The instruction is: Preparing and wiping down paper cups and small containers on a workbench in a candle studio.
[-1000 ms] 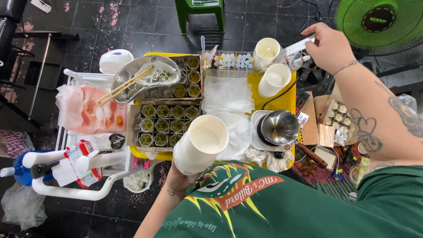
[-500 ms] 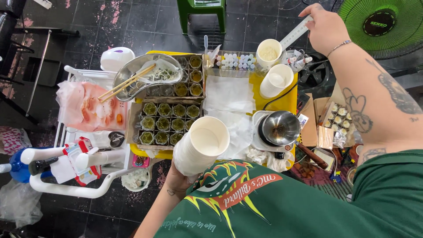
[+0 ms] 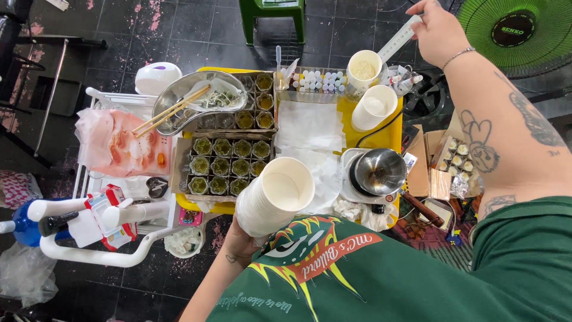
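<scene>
A stack of white paper cups (image 3: 275, 200) is held upright against the chest by the left hand (image 3: 238, 241), which is wrapped around its lower end so that the open mouth faces up, over the near edge of the yellow table (image 3: 390, 134). The right hand (image 3: 438, 30) is raised beyond the far right corner, closed around a long clear syringe-like tube (image 3: 398, 39); its tip is angled down toward a cup of pale powder (image 3: 364, 68), though contact cannot be made out. Beside that cup a second cup stack (image 3: 374, 109) is laid on its side. A tray of small green-filled pots (image 3: 226, 164) is set centrally, a steel funnel (image 3: 379, 171) to its right, and a steel bowl with chopsticks (image 3: 196, 102) behind.
</scene>
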